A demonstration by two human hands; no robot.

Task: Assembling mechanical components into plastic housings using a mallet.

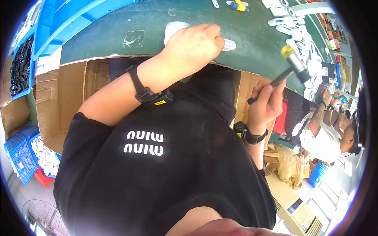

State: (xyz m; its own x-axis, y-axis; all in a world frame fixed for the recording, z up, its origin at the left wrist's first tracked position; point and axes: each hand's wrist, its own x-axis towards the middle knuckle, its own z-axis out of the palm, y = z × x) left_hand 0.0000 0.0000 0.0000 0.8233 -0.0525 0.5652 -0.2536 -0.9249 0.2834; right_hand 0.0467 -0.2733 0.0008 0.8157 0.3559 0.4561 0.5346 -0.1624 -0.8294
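My left hand [193, 44] is closed over a white plastic part [175, 30] on the green tabletop [110, 35], near its front edge. A rounded end of the part shows left of my knuckles, and a narrow white piece [229, 45] with a slot sticks out to their right. Whether these two are joined is hidden under the hand. To the right, my right hand [267, 100] grips the dark handle of a small mallet [294, 63]. Its head, yellow at one end and black at the other, is raised by the table's edge.
White plastic parts [301, 47] lie heaped along the right side. A yellow-and-blue tool [239, 6] rests at the far edge. Blue bins [59, 27] stand at left, one with black pieces [21, 67]. An open cardboard box [59, 106] sits below. A co-worker [321, 133] is at right.
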